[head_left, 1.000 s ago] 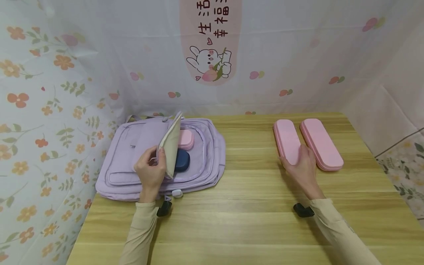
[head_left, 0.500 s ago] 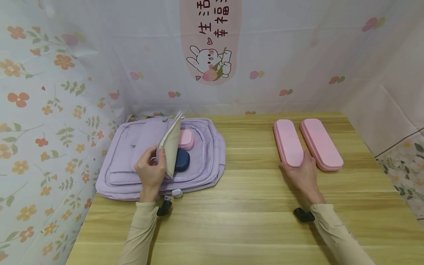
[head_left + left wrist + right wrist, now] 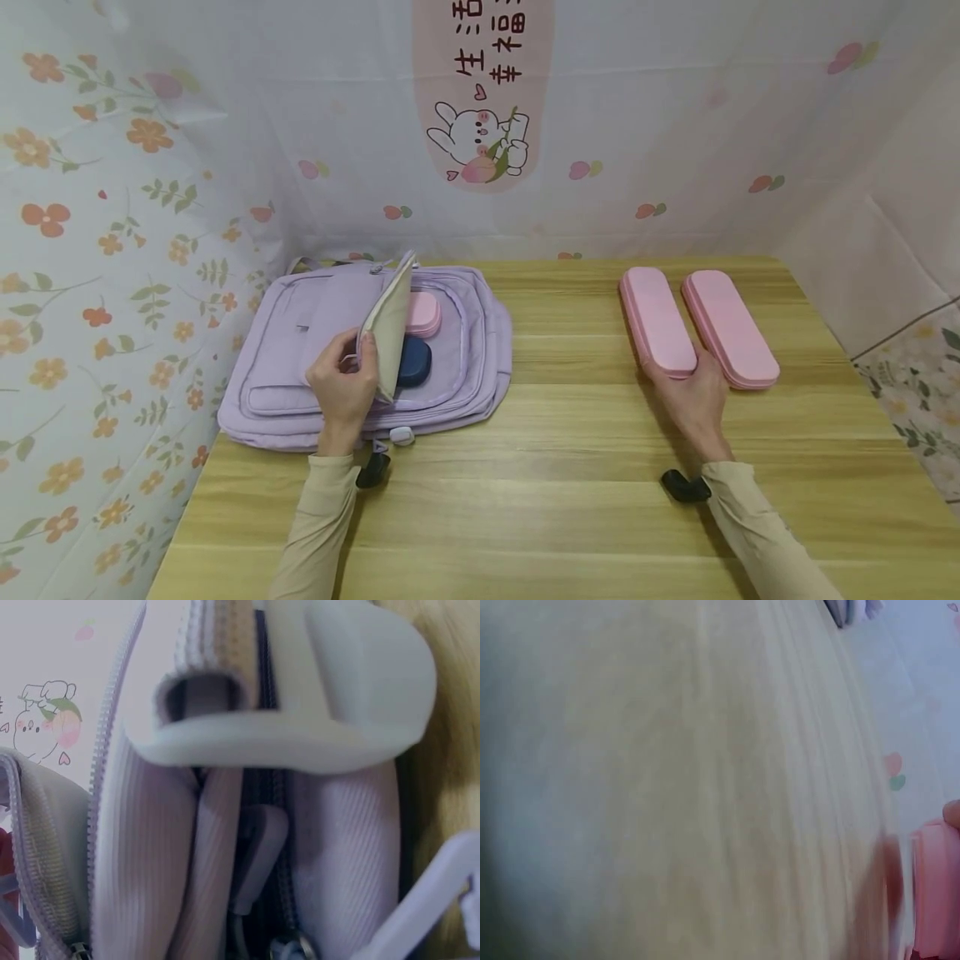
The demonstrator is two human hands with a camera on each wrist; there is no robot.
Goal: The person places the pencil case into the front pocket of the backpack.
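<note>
A lilac backpack (image 3: 300, 375) lies flat at the left of the table. My left hand (image 3: 345, 379) pinches the edge of its front pocket flap (image 3: 388, 333) and holds it upright, cream lining facing right. Beside the flap, a small pink case (image 3: 424, 313) and a dark blue case (image 3: 415, 362) rest on the backpack, partly hidden by it. At the right, my right hand (image 3: 693, 400) grips the near end of a long pink case (image 3: 658, 321) with rounded ends, thumb and fingers on opposite sides. The right wrist view catches only a corner of this pink case (image 3: 936, 892).
A second long pink case (image 3: 731, 329) lies just right of the gripped one. The wooden table (image 3: 540, 500) stretches between the hands. A white buckle (image 3: 401, 435) hangs off the backpack's near side. Printed curtains (image 3: 637, 125) stand behind and at the left.
My right hand has drawn back from the case's top to its near end and closed round it; the case has shifted slightly. My left hand keeps holding the flap.
</note>
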